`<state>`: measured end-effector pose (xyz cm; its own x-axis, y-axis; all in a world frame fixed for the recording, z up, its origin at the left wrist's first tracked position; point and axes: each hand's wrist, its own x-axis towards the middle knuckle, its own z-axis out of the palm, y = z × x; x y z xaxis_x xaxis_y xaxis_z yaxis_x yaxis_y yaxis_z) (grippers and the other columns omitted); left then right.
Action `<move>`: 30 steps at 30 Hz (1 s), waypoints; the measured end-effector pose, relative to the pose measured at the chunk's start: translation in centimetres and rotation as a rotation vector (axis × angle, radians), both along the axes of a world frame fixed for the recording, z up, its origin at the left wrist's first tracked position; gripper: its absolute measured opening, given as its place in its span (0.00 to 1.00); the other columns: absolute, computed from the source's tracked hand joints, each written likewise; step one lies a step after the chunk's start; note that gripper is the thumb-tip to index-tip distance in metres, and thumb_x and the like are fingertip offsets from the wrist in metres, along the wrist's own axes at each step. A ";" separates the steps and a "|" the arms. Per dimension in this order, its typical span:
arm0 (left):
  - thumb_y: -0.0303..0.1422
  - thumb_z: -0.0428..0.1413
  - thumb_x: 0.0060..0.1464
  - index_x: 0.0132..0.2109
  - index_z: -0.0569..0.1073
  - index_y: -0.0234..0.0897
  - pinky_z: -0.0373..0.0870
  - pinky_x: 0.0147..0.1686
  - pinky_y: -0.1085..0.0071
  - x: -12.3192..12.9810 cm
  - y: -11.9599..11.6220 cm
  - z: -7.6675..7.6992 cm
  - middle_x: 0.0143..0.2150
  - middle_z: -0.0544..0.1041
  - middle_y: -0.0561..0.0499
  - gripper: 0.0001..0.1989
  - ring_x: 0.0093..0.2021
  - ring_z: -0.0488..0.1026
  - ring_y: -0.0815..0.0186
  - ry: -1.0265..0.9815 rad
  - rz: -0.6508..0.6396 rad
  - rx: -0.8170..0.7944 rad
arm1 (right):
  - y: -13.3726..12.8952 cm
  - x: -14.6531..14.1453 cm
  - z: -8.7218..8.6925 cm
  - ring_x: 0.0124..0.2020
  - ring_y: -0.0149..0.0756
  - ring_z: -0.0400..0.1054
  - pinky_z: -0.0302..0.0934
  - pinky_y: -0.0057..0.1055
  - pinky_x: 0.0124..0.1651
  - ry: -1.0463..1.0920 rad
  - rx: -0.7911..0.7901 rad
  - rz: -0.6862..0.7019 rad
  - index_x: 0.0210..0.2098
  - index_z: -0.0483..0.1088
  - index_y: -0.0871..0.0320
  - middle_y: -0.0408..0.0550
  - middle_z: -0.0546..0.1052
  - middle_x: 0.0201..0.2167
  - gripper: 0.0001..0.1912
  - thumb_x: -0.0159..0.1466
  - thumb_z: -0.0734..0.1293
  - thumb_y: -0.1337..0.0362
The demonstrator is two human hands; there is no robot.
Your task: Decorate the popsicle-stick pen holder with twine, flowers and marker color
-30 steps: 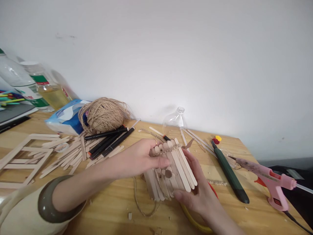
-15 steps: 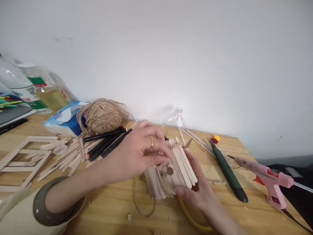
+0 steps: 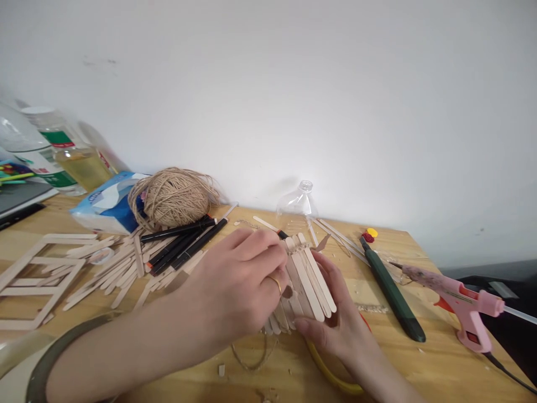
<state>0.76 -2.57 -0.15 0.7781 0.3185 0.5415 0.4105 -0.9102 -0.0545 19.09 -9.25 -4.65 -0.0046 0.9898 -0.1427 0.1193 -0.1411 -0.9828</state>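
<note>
A small piece built of craft sticks (image 3: pixel 308 280), laid side by side, is tilted up off the table. My right hand (image 3: pixel 339 319) grips it from the right, thumb on the near edge and fingers behind. My left hand (image 3: pixel 241 280), with a ring on one finger, lies over its left part, fingers curled down. Whatever those fingertips hold is hidden under the hand. A little brown disc shows beside the ring, partly covered. Twine (image 3: pixel 251 364) loops on the table below the piece, and a yellow ring-shaped thing (image 3: pixel 331 378) lies partly under my right wrist.
Left are loose craft sticks (image 3: pixel 121 274), a stick frame (image 3: pixel 37 280), black markers (image 3: pixel 188 246), a twine ball (image 3: pixel 176 196) and a tissue pack (image 3: pixel 104 204). A cut bottle top (image 3: pixel 297 204) stands by the wall. Right lie a dark green tool (image 3: pixel 394 296) and a pink glue gun (image 3: pixel 457 296).
My left hand has moved down and nearer over the piece, its fingers more curled, now covering the left part and most of the disc. My right hand keeps its hold.
</note>
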 end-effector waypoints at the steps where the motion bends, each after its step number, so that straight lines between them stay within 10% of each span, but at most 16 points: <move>1: 0.24 0.49 0.58 0.26 0.72 0.33 0.63 0.32 0.64 0.2 -0.1 -0.1 0.29 0.74 0.49 0.13 0.36 0.68 0.61 -0.024 0.010 0.041 | 0.0 0.0 0.0 0.58 0.48 0.56 0.54 0.46 0.59 -0.019 0.011 -0.005 0.58 0.48 0.48 0.50 0.60 0.59 0.42 0.50 0.73 0.56; 10: 0.24 0.48 0.57 0.25 0.68 0.36 0.66 0.33 0.64 0.6 -0.1 -1.2 0.29 0.74 0.50 0.13 0.35 0.69 0.62 -0.069 0.036 0.107 | 0.1 0.2 -0.6 0.57 0.51 0.59 0.58 0.47 0.56 -0.052 0.050 0.002 0.59 0.48 0.48 0.53 0.61 0.58 0.44 0.50 0.73 0.50; 16: 0.23 0.54 0.53 0.28 0.68 0.36 0.65 0.36 0.68 -0.1 0.3 0.8 0.28 0.73 0.52 0.07 0.36 0.66 0.65 -0.235 0.020 0.055 | 0.1 0.2 -0.5 0.59 0.51 0.57 0.54 0.48 0.59 0.009 0.033 -0.004 0.59 0.48 0.48 0.52 0.59 0.61 0.46 0.48 0.73 0.48; 23: 0.26 0.42 0.60 0.29 0.63 0.39 0.63 0.38 0.69 -1.9 3.0 1.0 0.29 0.68 0.55 0.12 0.33 0.67 0.68 -0.741 0.193 -0.744 | 0.0 0.1 -0.3 0.58 0.49 0.61 0.58 0.45 0.56 0.101 0.020 -0.017 0.59 0.51 0.48 0.52 0.62 0.60 0.44 0.48 0.73 0.48; 30: 0.46 0.46 0.58 0.31 0.70 0.35 0.65 0.29 0.72 0.3 2.7 -1.1 0.28 0.75 0.52 0.19 0.29 0.71 0.66 -0.371 0.098 -1.178 | -0.1 -0.1 -0.7 0.57 0.49 0.61 0.59 0.46 0.55 0.149 0.047 -0.034 0.58 0.54 0.47 0.52 0.63 0.60 0.42 0.49 0.73 0.48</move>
<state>1.06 0.12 -1.22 0.5839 0.8090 0.0679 0.2955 -0.2896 0.9104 18.95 -9.34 -5.36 0.0114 0.9953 -0.0963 -0.0320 -0.0959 -0.9949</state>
